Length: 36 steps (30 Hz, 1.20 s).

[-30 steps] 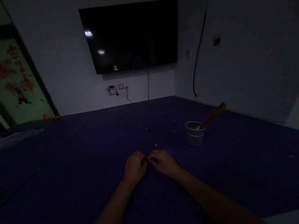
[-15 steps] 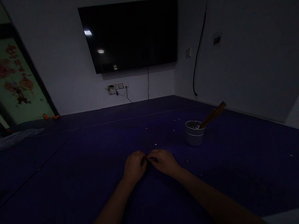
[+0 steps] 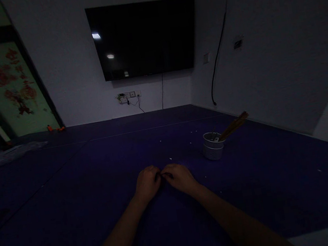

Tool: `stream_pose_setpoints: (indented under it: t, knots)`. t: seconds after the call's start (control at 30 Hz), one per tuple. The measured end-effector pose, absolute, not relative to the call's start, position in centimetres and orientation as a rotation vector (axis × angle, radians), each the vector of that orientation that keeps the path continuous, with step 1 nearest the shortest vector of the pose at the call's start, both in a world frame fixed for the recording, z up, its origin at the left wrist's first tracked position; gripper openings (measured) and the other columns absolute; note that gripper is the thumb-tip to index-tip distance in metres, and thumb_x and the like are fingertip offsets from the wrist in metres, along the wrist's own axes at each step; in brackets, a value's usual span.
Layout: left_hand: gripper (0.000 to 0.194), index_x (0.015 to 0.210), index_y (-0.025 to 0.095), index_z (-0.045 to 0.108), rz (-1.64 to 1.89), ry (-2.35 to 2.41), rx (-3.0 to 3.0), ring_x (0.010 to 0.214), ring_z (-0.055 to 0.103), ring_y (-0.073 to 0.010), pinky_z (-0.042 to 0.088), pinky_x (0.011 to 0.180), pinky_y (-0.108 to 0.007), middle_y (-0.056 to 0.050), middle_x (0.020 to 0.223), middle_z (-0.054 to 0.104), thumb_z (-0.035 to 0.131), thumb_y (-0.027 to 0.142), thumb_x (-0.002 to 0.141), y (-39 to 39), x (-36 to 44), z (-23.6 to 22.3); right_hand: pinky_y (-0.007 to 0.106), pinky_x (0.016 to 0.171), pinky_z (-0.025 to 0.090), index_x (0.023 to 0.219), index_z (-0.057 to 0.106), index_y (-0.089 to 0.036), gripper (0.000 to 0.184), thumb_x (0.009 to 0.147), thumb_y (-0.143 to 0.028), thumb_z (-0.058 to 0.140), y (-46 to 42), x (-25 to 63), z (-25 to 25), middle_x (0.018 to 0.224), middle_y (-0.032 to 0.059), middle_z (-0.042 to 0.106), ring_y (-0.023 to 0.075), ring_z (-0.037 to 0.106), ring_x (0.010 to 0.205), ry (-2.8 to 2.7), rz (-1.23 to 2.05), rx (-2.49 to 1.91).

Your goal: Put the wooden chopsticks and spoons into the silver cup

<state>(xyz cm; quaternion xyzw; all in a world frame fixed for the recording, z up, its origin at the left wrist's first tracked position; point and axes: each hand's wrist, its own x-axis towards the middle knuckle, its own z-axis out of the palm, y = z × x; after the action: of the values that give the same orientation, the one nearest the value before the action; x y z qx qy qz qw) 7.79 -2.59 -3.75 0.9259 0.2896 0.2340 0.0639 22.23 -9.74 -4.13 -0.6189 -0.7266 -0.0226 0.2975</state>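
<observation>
Low over the dark blue surface (image 3: 102, 164), my left hand (image 3: 147, 184) is closed, its fingers curled inward at the middle of the view. My right hand (image 3: 180, 177) meets it from the other side, thumb and fingers pinched together. The fingertips of both hands come together at one spot; anything between them is too dark and small to make out. To the right of my right hand stands a light grey, round cup (image 3: 213, 151). Brown sticks (image 3: 234, 126) lean out of it towards the right, and thinner items inside are unclear.
Small white scraps (image 3: 170, 158) lie scattered around the hands and cup. Crumpled clear plastic (image 3: 12, 154) lies at the left, with an orange item (image 3: 55, 128) farther back. A television (image 3: 146, 38) hangs on the back wall above sockets (image 3: 129, 95). A black cable (image 3: 218, 54) hangs at right.
</observation>
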Motion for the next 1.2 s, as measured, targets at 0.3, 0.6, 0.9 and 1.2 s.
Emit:
stream_pose_setpoints:
  t: [0.3, 0.6, 0.9, 1.2]
  knots:
    - [0.019, 0.083, 0.018, 0.063, 0.744, 0.871, 2.789, 0.082, 0.06, -0.0178, 0.044, 0.075, -0.029, -0.006, 0.086, 0.065, 0.044, 0.014, 0.079, -2.5, 7.8, -3.7, 0.03, 0.074, 0.045, 0.089, 0.069, -0.023, 0.023, 0.082, -0.016, 0.049, -9.8, 22.4, -4.2, 0.09, 0.0026, 0.069, 0.0179, 0.062, 0.084, -1.897, -0.118, -1.643]
    - [0.018, 0.084, 0.019, 0.063, 0.796, 0.9, 2.797, 0.084, 0.061, -0.0182, 0.044, 0.076, -0.03, -0.006, 0.089, 0.066, 0.045, 0.018, 0.08, -2.1, 7.7, -4.0, 0.041, 0.09, 0.041, 0.099, 0.063, -0.018, 0.024, 0.083, -0.025, 0.046, -10.7, 24.9, -2.3, 0.103, 0.0097, 0.063, 0.0234, 0.054, 0.103, -1.105, -0.581, -1.553]
    - [0.02, 0.085, 0.018, 0.064, 0.805, 0.92, 2.809, 0.084, 0.062, -0.0189, 0.045, 0.077, -0.031, -0.007, 0.089, 0.068, 0.044, 0.022, 0.083, -2.6, 7.7, -3.5, 0.053, 0.106, 0.02, 0.141, 0.019, -0.011, 0.081, 0.075, -0.034, 0.059, -12.7, 29.1, -0.5, 0.147, 0.022, 0.017, 0.0333, 0.015, 0.136, -0.407, -0.773, -1.585]
    - [0.022, 0.086, 0.019, 0.065, 0.818, 0.94, 2.781, 0.083, 0.062, -0.0184, 0.045, 0.077, -0.031, -0.007, 0.089, 0.068, 0.044, 0.024, 0.084, -2.4, 7.6, -3.6, 0.05, 0.105, 0.024, 0.144, 0.002, -0.005, 0.12, 0.059, -0.053, 0.071, -12.2, 32.6, -2.6, 0.145, 0.027, 0.023, 0.0373, 0.022, 0.134, -0.269, -0.453, -1.774]
